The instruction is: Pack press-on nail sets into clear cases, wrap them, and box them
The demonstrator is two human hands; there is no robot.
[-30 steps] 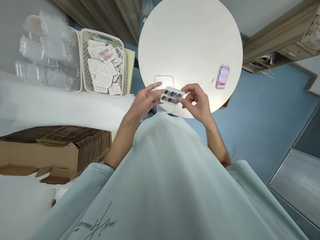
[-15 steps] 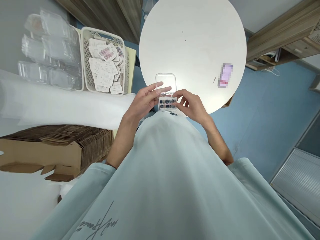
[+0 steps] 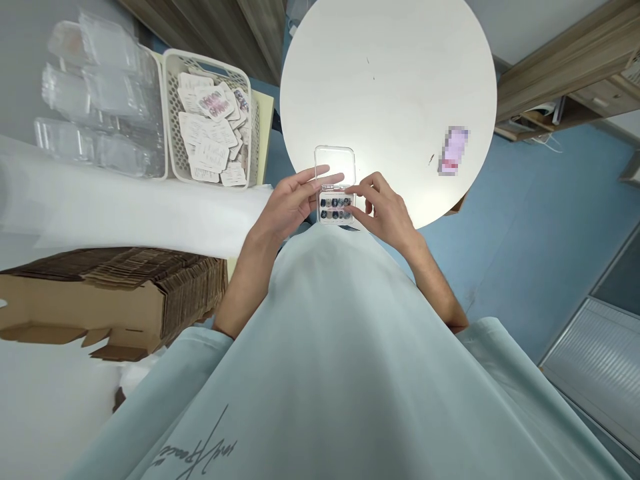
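A clear plastic case (image 3: pixel 335 148), hinged across its middle, lies unfolded at the table's near edge. In its near half sits a small printed card (image 3: pixel 334 208) with two rows of dark and pale nail-like shapes. My left hand (image 3: pixel 295 200) supports the case from the left, two fingers stretched behind the see-through lid and the thumb by the hinge. On the other side, my right hand (image 3: pixel 383 207) has its thumb and index finger at the card's right edge, the other fingers curled. Whether those fingertips also grip the case wall is hard to make out.
A round white table (image 3: pixel 390 100) is in front of me, with a blurred purple object (image 3: pixel 454 151) at its right. To the left stand a white basket (image 3: pixel 170 120) of similar cards, several stacked clear cases (image 3: pixel 100 100) and flattened cardboard boxes (image 3: pixel 125 300).
The case and both hands have shifted very slightly to the right in view. My right fingers have drawn back a little, showing more of the card.
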